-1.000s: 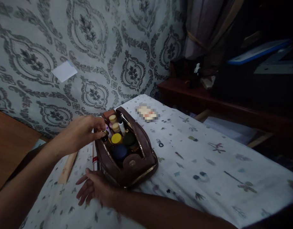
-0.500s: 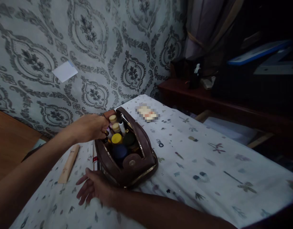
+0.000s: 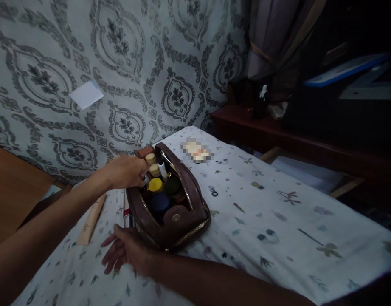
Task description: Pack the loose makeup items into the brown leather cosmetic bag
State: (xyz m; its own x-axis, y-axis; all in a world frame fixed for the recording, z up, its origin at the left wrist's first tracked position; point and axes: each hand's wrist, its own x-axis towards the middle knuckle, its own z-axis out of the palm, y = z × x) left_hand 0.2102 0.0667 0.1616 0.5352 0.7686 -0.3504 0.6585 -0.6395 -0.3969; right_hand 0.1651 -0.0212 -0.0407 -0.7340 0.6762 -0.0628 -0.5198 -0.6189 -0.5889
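Note:
A brown bag (image 3: 182, 231) lies unzipped on the patterned white cloth (image 3: 262, 238), holding a yellow-lidded jar (image 3: 156, 185), a dark blue lid (image 3: 160, 202), cream-capped bottles and a white tube (image 3: 162, 170). At the bag's left rim is my left hand (image 3: 127, 171), its fingers curled down over the edge; what they hold, if anything, is hidden. My right hand (image 3: 127, 250) rests in front of the bag with its fingers spread and holds nothing. Just above it stands out a red and silver tube (image 3: 127, 217) beside the bag. A beige tube (image 3: 91, 221) lies to the left.
A blurred cream and orange item (image 3: 197, 151) lies on the cloth behind the bag. Patterned wallpaper rises behind, with a white card (image 3: 86, 94) on it. At the right are a dark red desk (image 3: 243, 127) and an open drawer with papers (image 3: 303, 172).
My left hand has shifted slightly right and inward over the bag's rim. My right hand and the bag look unchanged.

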